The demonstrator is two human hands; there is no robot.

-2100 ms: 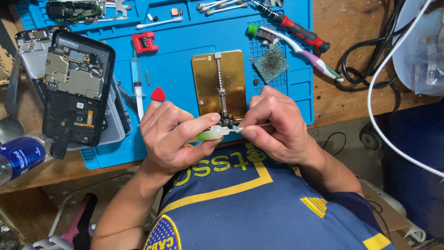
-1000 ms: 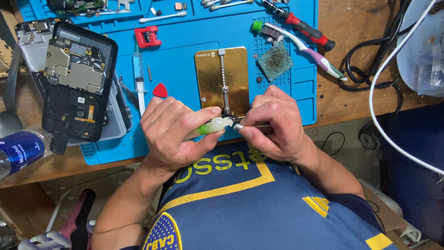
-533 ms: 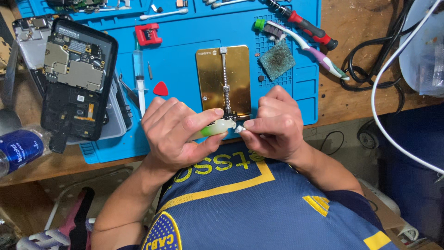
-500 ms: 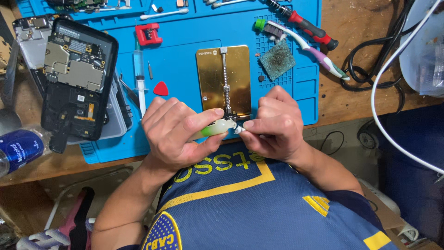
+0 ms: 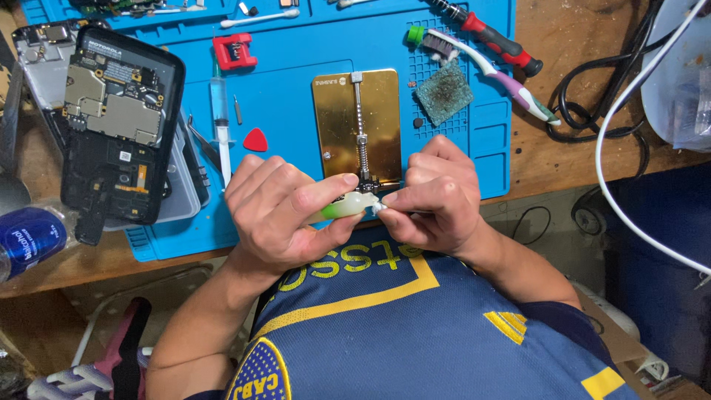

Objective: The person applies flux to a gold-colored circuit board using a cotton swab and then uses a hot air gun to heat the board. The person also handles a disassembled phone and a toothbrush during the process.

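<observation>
At the near edge of the blue work mat [image 5: 459, 89], just below the gold clamp plate [image 5: 333, 126], both hands meet over a small pale-green tube [image 5: 344, 205]. The left hand [image 5: 278, 215] wraps the tube's body, thumb laid along the top and fingers curled under it, so that only its pale end shows toward three o'clock. The right hand [image 5: 437, 200] is pinched tight at that end, thumb and forefinger closed on a small white tip or cap [image 5: 378, 210]; whether it is being twisted or only held I cannot tell.

My judgement is that the step in hand is working the tube's tip, either opening it or pressing a little out, and the next move calls for a steady left-hand hold while the right fingers turn or pull with small force, since the piece is tiny and easily dropped.

Neither hand has any slack: the left is closed full round the tube, the right narrowed to a fingertip pinch.

From the hands, the opened phone [image 5: 118, 126] with its bare circuit board lies at ten o'clock, a red pick [image 5: 255, 140] and a syringe [image 5: 220, 111] at eleven. A toothbrush [image 5: 489, 70] and a red-handled screwdriver [image 5: 492, 37] lie at one o'clock, with a green scrubbing pad [image 5: 444, 92] just below them. A blue can [image 5: 29, 237] stands at nine o'clock, off the mat.
</observation>
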